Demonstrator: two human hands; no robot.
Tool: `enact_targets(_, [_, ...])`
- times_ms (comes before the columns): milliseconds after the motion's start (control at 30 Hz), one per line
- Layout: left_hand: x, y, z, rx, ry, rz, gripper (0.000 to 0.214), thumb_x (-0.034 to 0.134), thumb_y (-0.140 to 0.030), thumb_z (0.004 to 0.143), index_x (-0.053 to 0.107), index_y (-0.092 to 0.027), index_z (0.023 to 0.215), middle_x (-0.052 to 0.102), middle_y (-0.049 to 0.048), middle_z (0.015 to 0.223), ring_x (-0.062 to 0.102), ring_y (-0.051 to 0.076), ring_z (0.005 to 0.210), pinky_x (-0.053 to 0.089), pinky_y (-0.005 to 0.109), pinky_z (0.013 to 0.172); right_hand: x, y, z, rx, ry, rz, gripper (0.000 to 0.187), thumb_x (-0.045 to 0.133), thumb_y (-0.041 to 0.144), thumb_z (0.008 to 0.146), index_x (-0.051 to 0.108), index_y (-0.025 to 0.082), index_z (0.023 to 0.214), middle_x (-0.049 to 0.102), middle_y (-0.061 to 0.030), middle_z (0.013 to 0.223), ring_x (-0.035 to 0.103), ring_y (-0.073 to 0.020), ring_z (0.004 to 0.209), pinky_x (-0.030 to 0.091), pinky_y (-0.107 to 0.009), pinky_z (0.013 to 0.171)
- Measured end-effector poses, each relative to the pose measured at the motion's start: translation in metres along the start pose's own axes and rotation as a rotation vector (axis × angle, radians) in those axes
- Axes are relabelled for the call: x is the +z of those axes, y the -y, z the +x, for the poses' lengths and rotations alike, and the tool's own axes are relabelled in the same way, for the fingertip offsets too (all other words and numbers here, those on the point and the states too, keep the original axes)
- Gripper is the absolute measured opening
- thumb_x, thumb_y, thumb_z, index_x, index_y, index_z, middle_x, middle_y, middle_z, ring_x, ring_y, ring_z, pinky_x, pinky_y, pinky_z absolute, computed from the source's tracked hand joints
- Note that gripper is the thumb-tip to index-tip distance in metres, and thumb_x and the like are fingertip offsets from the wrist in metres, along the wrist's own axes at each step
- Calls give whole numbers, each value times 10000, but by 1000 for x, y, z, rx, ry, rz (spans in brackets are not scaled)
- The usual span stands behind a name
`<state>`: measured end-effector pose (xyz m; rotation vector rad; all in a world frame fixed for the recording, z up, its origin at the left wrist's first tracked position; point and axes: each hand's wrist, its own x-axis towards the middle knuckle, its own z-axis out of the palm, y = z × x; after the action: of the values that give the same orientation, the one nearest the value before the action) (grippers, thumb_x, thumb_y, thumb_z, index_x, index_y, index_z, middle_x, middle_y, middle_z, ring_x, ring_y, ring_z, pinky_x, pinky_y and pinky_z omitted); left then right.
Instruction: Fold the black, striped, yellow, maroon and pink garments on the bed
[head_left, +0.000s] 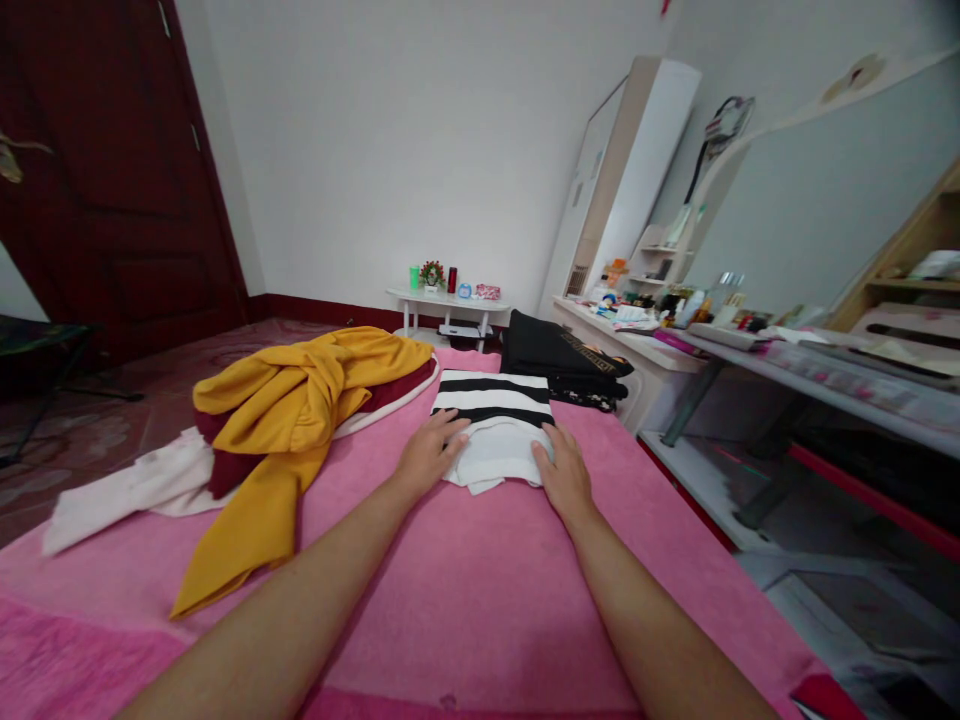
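Observation:
A folded black-and-white striped shirt [491, 384] lies on the pink bed cover [480, 600] in front of me, its white part facing me. My left hand [431, 450] rests on the shirt's left edge, fingers stretched over the stripes. Along the right edge lies my right hand [566, 470], with its thumb on the white part and its fingers extended. Both hands touch the cloth without visibly gripping it. Just beyond, to the right, sits a stack of folded black clothes [559, 355].
A loose heap with a yellow garment [300, 400], maroon cloth and a pale pink garment [135, 485] covers the bed's left side. Past the bed's far end stands a small white table [450, 298] with small items. A cluttered dresser [637, 345] and desk flank the right.

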<state>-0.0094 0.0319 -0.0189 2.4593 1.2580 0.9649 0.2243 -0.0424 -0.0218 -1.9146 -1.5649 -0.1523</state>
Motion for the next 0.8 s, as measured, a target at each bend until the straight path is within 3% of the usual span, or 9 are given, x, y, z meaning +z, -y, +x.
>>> enact_targets(67, [-4,1,-3,-114,-156,25,389,349,-357,932,625,-198,1155,589,76,1253,517,204,1166,372,326,1005,-1,-2,1,90,-55,4,515,359,402,914,472,80,1299,499,-157,1327,433,-254,1241,335,-357,1040])
enact_targets(133, [-10,1,-5,-242,-228,110,370,416,-382,896,610,-196,1150,650,85,1122,573,230,1060,421,349,923,-3,-3,2,182,-55,-19,535,353,440,910,449,90,1304,547,-150,1269,492,-277,1170,382,-382,981])
enact_targets(267, [-20,-2,-5,-397,-119,236,498,475,-529,839,536,-223,1228,697,82,936,626,272,912,440,377,805,-8,0,3,266,13,-99,564,319,521,903,425,147,1313,576,-131,1238,535,-312,1106,408,-438,909])
enact_targets(400, [-17,-9,-2,-432,-51,276,565,463,-579,829,487,-206,1253,694,109,952,634,285,912,424,381,805,-9,1,6,300,60,-127,656,348,589,866,378,149,1352,569,-153,1248,527,-334,1130,398,-470,916])
enact_targets(500, [-13,-10,0,-475,-36,199,542,494,-567,815,469,-214,1225,685,107,983,635,280,919,436,361,770,-9,-4,16,361,122,-80,811,473,646,778,319,150,1401,535,-165,1297,504,-351,1172,395,-484,937])
enact_targets(600, [-10,-10,0,-420,-89,85,453,540,-478,811,467,-224,1179,667,86,996,627,264,916,447,345,751,-11,-9,32,417,203,126,947,627,555,706,214,140,1450,508,-177,1331,552,-302,1137,452,-408,900])
enact_targets(667, [-8,-12,-1,-326,-152,0,379,558,-375,808,475,-221,1144,642,75,1017,608,250,940,451,342,782,-13,-6,45,430,272,305,926,672,407,704,202,132,1452,557,-166,1281,624,-251,1026,503,-334,800])
enact_targets(733, [-6,-17,-3,-229,-204,-73,332,548,-277,803,486,-221,1124,600,71,1060,582,233,979,450,337,826,-16,6,58,395,341,363,822,665,322,712,288,140,1419,635,-133,1173,665,-225,910,514,-301,719])
enact_targets(800, [-5,-25,-6,-118,-213,-126,320,516,-218,806,500,-222,1125,551,74,1091,562,216,988,449,330,850,-18,28,71,282,383,232,698,652,384,726,416,173,1349,670,-101,1107,667,-228,888,505,-309,721])
